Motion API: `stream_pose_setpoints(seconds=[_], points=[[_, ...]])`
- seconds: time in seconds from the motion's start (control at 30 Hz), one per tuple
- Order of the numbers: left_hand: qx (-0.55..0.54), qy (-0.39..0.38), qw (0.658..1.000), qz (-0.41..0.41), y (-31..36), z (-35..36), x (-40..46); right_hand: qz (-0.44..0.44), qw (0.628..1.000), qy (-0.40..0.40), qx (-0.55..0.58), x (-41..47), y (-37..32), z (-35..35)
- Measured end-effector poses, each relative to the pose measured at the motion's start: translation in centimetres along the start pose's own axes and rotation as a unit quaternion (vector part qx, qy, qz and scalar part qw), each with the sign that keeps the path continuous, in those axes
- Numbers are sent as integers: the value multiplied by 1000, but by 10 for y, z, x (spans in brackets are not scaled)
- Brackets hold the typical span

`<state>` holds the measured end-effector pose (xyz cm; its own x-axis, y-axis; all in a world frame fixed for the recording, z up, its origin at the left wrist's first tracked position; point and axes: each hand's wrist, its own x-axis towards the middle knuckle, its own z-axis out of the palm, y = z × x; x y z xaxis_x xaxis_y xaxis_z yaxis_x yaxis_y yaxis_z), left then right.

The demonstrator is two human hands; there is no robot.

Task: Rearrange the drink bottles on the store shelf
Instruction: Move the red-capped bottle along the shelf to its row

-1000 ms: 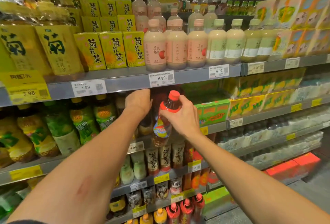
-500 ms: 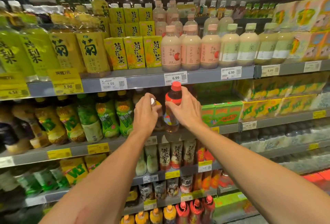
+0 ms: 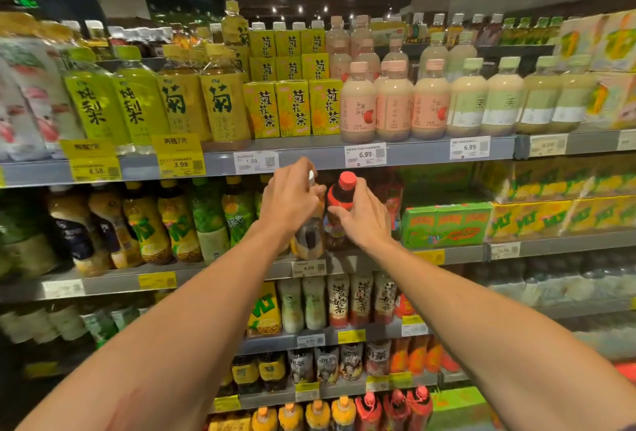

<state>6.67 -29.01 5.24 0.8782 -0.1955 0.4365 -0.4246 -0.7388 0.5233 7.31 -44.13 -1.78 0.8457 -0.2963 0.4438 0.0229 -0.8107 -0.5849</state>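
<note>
Round-shouldered red-capped bottle [image 3: 339,203] in right hand [image 3: 364,220]

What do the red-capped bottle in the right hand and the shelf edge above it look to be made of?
Red-capped bottle: clear glossy plastic, probably; dark liquid shows through and highlights glint on it. Shelf edge: grey, matte, likely painted metal, carrying paper price tags.

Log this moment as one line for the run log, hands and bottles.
left hand: grips white-capped bottle | right hand: grips red-capped bottle | bottles: side by side, second shelf | stage: rearranging
</note>
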Motion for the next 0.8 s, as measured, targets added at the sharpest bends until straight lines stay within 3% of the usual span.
stream_pose_setpoints(seconds=[0.23,0.53,0.63,0.73,0.8], points=[[26,0,999,-29,-28,-17,-3,120,992,-45,-12,32,-8,24],[34,35,993,-107,-99,-68,-14,125,989,-51,-59,37,-14,52],[29,52,988,-139,-131,-94,-20,147,989,-3,-26,28,-33,53],[47,50,985,-160,-162,-117,-33,167,980,94,41,0,-59,61],[62,42,982,-173,-185,-135,-42,153,980,104,69,-23,-82,75]])
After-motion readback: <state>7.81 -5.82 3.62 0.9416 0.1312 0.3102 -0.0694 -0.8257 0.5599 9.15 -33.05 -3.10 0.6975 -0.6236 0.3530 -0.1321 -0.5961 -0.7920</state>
